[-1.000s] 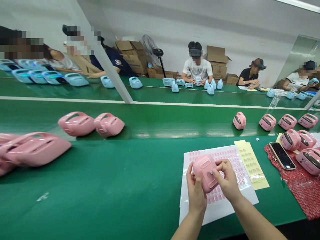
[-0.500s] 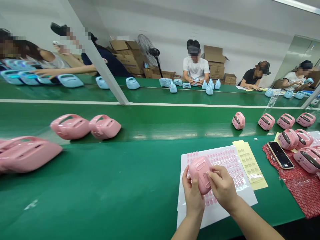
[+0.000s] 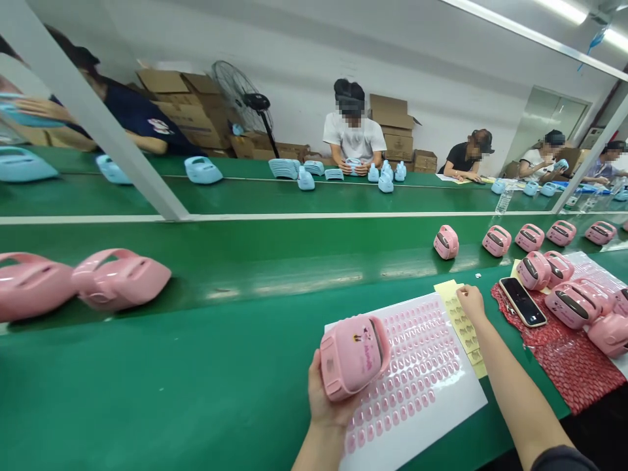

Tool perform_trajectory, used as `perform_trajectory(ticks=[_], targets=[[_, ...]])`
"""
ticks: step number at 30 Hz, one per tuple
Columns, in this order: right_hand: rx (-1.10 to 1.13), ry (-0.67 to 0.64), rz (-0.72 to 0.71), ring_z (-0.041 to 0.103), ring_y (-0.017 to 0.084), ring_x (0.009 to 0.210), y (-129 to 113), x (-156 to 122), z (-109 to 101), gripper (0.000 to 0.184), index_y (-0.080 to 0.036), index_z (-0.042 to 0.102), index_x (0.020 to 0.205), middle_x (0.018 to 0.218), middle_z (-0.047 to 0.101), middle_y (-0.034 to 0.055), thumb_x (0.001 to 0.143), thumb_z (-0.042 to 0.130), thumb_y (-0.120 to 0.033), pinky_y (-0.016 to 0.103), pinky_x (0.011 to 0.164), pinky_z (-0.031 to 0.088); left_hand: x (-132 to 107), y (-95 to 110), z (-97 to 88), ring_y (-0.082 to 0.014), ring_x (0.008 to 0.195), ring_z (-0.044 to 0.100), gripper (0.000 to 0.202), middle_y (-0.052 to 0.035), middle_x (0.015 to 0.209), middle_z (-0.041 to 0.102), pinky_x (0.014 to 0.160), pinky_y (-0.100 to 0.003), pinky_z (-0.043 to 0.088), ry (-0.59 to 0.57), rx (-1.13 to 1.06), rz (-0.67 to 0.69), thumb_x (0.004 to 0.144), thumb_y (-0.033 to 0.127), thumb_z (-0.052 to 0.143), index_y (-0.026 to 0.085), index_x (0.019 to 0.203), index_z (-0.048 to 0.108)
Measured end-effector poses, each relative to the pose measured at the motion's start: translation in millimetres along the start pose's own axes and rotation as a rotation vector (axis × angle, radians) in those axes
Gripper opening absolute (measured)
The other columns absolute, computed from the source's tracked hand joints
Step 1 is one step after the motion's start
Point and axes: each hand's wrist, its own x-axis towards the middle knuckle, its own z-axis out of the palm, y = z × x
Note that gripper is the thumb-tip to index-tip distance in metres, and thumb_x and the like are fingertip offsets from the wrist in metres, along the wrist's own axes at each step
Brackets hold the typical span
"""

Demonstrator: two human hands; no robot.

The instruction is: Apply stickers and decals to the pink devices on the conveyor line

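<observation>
- Head view: left hand [image 3: 326,405] clamped round pink case [image 3: 354,356], held above white sticker sheet [image 3: 432,405]
- Right hand [image 3: 470,302] fingertips on yellow sheet [image 3: 464,324] just beside it; pinching or flat, can't tell
- Reads as sticker-pick step; a peel needs a fine fingertip pinch

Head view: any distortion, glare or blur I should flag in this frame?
Head view: wide-angle stretch elongates the pink casings at the left edge; head view: pale glare streaks run along the green belt and the ceiling light strip is blown out; head view: the held casing in the left hand is sharp, with only faint shadows.
</observation>
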Motion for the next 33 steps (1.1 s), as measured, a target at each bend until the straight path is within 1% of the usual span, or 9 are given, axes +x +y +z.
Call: perform_trajectory(ticks=[4, 9, 15, 17, 20, 23, 25, 28, 33], targets=[[-0.169, -0.045, -0.011, 0.050, 0.017, 0.061, 10.2, 1.2, 7.1, 0.021, -0.017, 0.058, 0.053, 0.061, 0.054, 0.0038, 0.068, 0.045, -0.016, 0.025, 0.055, 0.034, 12.2, 1.9, -16.9, -0.0203, 0.061, 0.063, 0.032, -0.0004, 0.071, 0.069, 0.058, -0.036, 0.052, -0.025, -0.035, 0.031, 0.075, 0.030, 0.050, 0.029, 0.105, 0.058], [-0.335, -0.086, -0.094, 0.050, 0.022, 0.078, 8.7, -10.5, 9.9, 0.019, -0.017, 0.062, 0.063, 0.077, 0.056, 0.0109, 0.073, 0.047, -0.011, 0.028, 0.063, 0.035, 31.7, 3.5, -45.4, -0.0284, 0.080, 0.064, 0.041, -0.0064, 0.089, 0.070, 0.060, -0.039, 0.052, -0.254, -0.072, -0.046, 0.070, 0.038, 0.055, 0.030, 0.110, 0.054], [-0.432, -0.082, -0.183, 0.046, 0.028, 0.097, -18.3, -26.4, 15.1, 0.034, -0.013, 0.058, 0.104, 0.109, 0.050, 0.0180, 0.073, 0.048, -0.005, 0.036, 0.075, 0.038, 44.0, 7.4, -56.8, -0.0321, 0.090, 0.061, 0.058, -0.0094, 0.103, 0.065, 0.061, -0.043, 0.053, -0.373, -0.291, 0.149, 0.070, 0.046, 0.054, 0.028, 0.123, 0.041], [-0.392, -0.135, -0.332, 0.046, 0.027, 0.100, -37.8, -39.2, 29.1, 0.037, -0.013, 0.054, 0.111, 0.113, 0.048, 0.0171, 0.075, 0.047, -0.008, 0.039, 0.081, 0.038, 44.7, 9.2, -53.2, -0.0334, 0.095, 0.058, 0.063, -0.0097, 0.108, 0.062, 0.065, -0.044, 0.053, -0.410, -0.370, 0.193, 0.068, 0.050, 0.053, 0.027, 0.125, 0.039], [-0.204, -0.351, -0.603, 0.048, 0.022, 0.098, -71.5, -62.6, 62.4, 0.036, -0.016, 0.053, 0.112, 0.107, 0.052, 0.0126, 0.078, 0.045, -0.012, 0.035, 0.085, 0.040, 45.1, 12.1, -48.4, -0.0331, 0.097, 0.057, 0.064, -0.0090, 0.112, 0.060, 0.070, -0.046, 0.052, -0.463, -0.429, 0.262, 0.067, 0.052, 0.051, 0.027, 0.125, 0.040], [-0.094, -0.493, -0.662, 0.050, 0.021, 0.095, -101.1, -80.1, 97.9, 0.039, -0.016, 0.050, 0.116, 0.105, 0.052, 0.0111, 0.078, 0.046, -0.013, 0.033, 0.083, 0.042, 46.4, 13.0, -49.3, -0.0324, 0.097, 0.058, 0.061, -0.0095, 0.113, 0.060, 0.070, -0.045, 0.052, -0.504, -0.438, 0.287, 0.068, 0.050, 0.049, 0.027, 0.124, 0.041], [-0.063, -0.531, -0.668, 0.053, 0.020, 0.089, -114.5, -85.9, 116.1, 0.038, -0.016, 0.052, 0.114, 0.101, 0.054, 0.0101, 0.076, 0.050, -0.013, 0.032, 0.079, 0.044, 48.0, 12.5, -52.1, -0.0332, 0.099, 0.057, 0.058, -0.0091, 0.115, 0.059, 0.070, -0.046, 0.051, -0.534, -0.430, 0.273, 0.069, 0.049, 0.048, 0.028, 0.123, 0.042], [-0.022, -0.555, -0.662, 0.054, 0.020, 0.080, -123.2, -90.3, 131.7, 0.023, -0.016, 0.062, 0.093, 0.085, 0.056, 0.0074, 0.073, 0.052, -0.010, 0.031, 0.071, 0.044, 50.8, 11.6, -56.1, -0.0336, 0.100, 0.056, 0.055, -0.0092, 0.115, 0.059, 0.070, -0.046, 0.051, -0.539, -0.395, 0.263, 0.070, 0.046, 0.047, 0.028, 0.122, 0.043], [0.111, -0.515, -0.592, 0.051, 0.017, 0.073, -118.6, -98.1, 132.6, 0.014, -0.020, 0.059, 0.065, 0.072, 0.053, 0.0025, 0.072, 0.053, -0.009, 0.027, 0.064, 0.042, 55.1, 12.8, -59.3, -0.0301, 0.098, 0.058, 0.054, -0.0080, 0.110, 0.062, 0.074, -0.043, 0.050, -0.542, -0.397, 0.285, 0.070, 0.047, 0.049, 0.027, 0.120, 0.047]])
